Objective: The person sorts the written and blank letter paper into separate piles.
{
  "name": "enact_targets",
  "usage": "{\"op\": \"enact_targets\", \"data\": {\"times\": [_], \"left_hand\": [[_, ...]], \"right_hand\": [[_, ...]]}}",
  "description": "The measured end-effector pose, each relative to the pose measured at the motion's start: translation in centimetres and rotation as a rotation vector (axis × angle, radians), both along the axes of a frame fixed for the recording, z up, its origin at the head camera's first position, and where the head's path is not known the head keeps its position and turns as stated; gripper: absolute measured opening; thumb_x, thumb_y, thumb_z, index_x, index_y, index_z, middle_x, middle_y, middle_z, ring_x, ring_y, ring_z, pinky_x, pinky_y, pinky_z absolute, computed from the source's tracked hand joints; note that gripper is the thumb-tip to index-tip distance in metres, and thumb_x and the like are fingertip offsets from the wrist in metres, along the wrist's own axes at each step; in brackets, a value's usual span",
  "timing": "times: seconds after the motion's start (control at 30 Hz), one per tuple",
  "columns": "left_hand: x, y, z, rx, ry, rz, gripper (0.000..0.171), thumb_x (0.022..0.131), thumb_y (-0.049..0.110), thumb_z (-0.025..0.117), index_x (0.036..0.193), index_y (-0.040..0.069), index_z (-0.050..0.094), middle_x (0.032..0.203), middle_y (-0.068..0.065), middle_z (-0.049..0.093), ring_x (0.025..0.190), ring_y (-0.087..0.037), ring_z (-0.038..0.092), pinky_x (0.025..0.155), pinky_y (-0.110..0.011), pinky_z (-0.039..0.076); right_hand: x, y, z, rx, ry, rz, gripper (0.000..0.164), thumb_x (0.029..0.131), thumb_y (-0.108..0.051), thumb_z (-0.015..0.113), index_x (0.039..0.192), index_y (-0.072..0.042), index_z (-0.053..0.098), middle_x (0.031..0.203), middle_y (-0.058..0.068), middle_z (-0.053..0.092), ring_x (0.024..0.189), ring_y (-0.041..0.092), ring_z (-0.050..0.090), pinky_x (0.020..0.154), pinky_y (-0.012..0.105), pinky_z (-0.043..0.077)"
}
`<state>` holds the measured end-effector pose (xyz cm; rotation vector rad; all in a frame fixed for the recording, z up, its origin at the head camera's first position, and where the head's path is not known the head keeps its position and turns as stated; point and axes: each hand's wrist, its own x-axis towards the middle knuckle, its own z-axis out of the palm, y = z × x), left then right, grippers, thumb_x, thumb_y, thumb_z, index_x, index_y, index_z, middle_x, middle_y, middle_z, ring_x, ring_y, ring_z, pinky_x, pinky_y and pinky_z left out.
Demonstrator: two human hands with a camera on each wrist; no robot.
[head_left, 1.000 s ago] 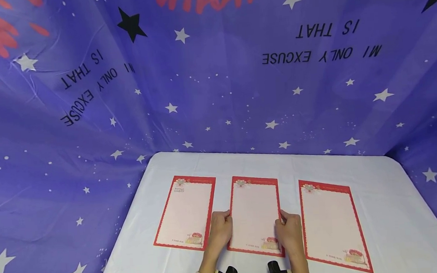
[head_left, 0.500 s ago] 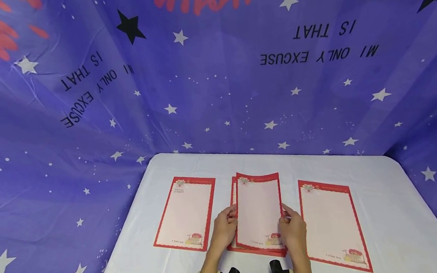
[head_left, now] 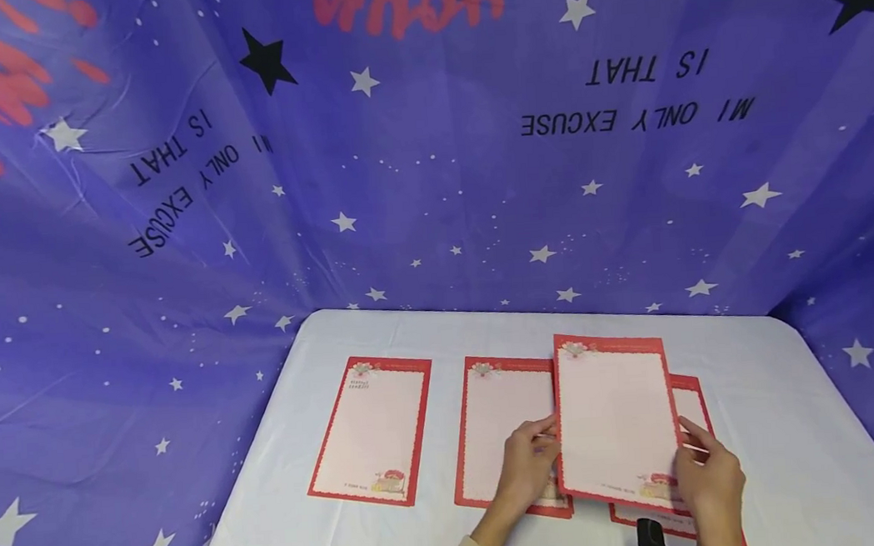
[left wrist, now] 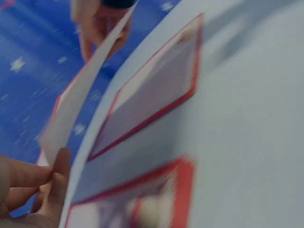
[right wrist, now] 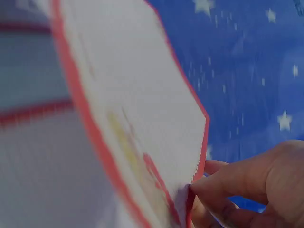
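A sheet of red-bordered paper [head_left: 617, 416] is held up off the table by both hands. My left hand [head_left: 525, 464] pinches its left edge, and my right hand [head_left: 711, 477] pinches the right edge low down. In the left wrist view the raised sheet [left wrist: 78, 102] is seen nearly edge-on, its pale back showing. The right wrist view shows its printed front [right wrist: 128, 85], with thumb and finger on the border. Beneath it, a middle sheet [head_left: 501, 411] and a right sheet [head_left: 696, 407] lie flat, each partly covered.
Another red-bordered sheet [head_left: 372, 431] lies flat at the left, with a little writing in its upper left corner. The table has a white cloth [head_left: 784, 419]. A purple star-printed curtain [head_left: 431, 181] hangs behind the table and along its sides.
Both hands have lifted a sheet off the middle stack and carried it right. It now hangs partly over the right sheet, and another sheet shows in the middle place.
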<state>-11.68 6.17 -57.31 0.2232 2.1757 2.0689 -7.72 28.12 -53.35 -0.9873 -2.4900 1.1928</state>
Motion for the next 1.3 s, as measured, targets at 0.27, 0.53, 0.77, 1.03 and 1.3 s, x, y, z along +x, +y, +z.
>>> {"op": "enact_targets", "data": {"times": [0.27, 0.53, 0.77, 1.03, 1.3], "left_hand": [[1.1, 5.4, -0.4, -0.083, -0.013, -0.125, 0.033, 0.090, -0.011, 0.071, 0.123, -0.014, 0.069, 0.093, -0.004, 0.072, 0.075, 0.003, 0.064, 0.068, -0.012, 0.053], [0.5, 5.9, -0.9, -0.239, 0.030, -0.260, 0.030, 0.092, -0.009, 0.068, 0.121, -0.014, 0.071, 0.091, -0.004, 0.070, 0.070, 0.009, 0.053, 0.062, -0.010, 0.046], [-0.5, 5.2, -1.5, -0.259, 0.031, -0.254, 0.032, 0.089, -0.008, 0.066, 0.121, -0.010, 0.073, 0.090, -0.005, 0.072, 0.067, 0.009, 0.045, 0.060, -0.011, 0.040], [-0.9, 3.3, -0.5, -0.335, 0.122, -0.213, 0.030, 0.086, -0.009, 0.064, 0.114, -0.009, 0.075, 0.091, -0.007, 0.066, 0.077, 0.000, 0.050, 0.067, -0.013, 0.043], [-1.1, -1.2, 1.7, -0.344, 0.172, 0.004, 0.015, 0.092, -0.004, 0.068, 0.106, -0.002, 0.073, 0.092, -0.007, 0.062, 0.080, -0.006, 0.056, 0.075, -0.022, 0.049]], "right_hand": [[1.3, 3.8, -1.3, -0.024, -0.041, -0.119, 0.052, 0.093, 0.004, 0.043, 0.143, 0.011, 0.053, 0.129, 0.040, 0.055, 0.107, 0.051, 0.056, 0.069, 0.032, 0.044], [1.6, 4.8, -3.8, -0.035, -0.038, -0.126, 0.053, 0.090, 0.004, 0.045, 0.140, 0.015, 0.052, 0.126, 0.041, 0.055, 0.099, 0.052, 0.059, 0.050, 0.014, 0.036], [1.2, 4.7, -5.3, -0.027, -0.063, -0.121, 0.046, 0.092, 0.000, 0.046, 0.132, 0.021, 0.053, 0.124, 0.047, 0.046, 0.117, 0.059, 0.044, 0.097, 0.061, 0.037], [-0.2, 1.3, -4.0, 0.015, 0.064, -0.124, 0.042, 0.092, 0.002, 0.048, 0.129, 0.019, 0.057, 0.133, 0.045, 0.035, 0.124, 0.060, 0.035, 0.096, 0.063, 0.031], [-1.9, -6.0, -1.9, -0.065, 0.107, 0.212, 0.033, 0.100, -0.002, 0.054, 0.127, 0.007, 0.069, 0.124, 0.027, 0.060, 0.108, 0.039, 0.060, 0.076, 0.021, 0.042]]}}
